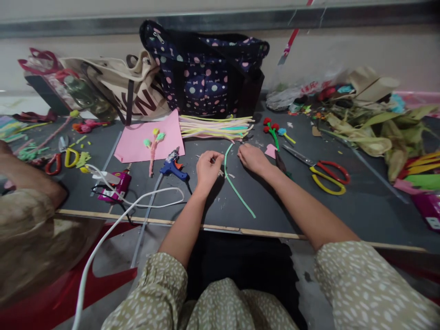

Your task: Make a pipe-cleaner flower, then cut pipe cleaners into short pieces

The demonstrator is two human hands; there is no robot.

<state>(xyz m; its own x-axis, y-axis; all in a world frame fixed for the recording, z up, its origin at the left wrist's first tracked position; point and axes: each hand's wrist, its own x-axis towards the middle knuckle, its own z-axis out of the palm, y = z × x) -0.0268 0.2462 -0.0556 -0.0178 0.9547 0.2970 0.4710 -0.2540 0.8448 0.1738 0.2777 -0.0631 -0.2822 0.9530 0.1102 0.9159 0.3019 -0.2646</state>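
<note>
A light green pipe cleaner [237, 191] curves down the table between my hands, its lower end free. My left hand [209, 170] is closed, thumb and fingertips pinched against the pipe cleaner's upper part. Across from it, my right hand [256, 159] is curled with its fingertips close to the upper end; whatever they grip is hidden. Just behind lies a bundle of pale and yellow pipe cleaners [213, 127]. A blue glue gun [174, 168] rests left of my left hand. Right of my right hand lie large scissors [314, 167] with red and yellow handles.
Pink paper [129, 142] carries a pipe-cleaner flower stem [152, 153]. Red flowers [271, 128] stand behind my right hand. A white cable [137, 201] crosses the table edge. At left is another person's arm [27, 172]. Bags [206, 73] line the back; dried husks [388, 137] lie right.
</note>
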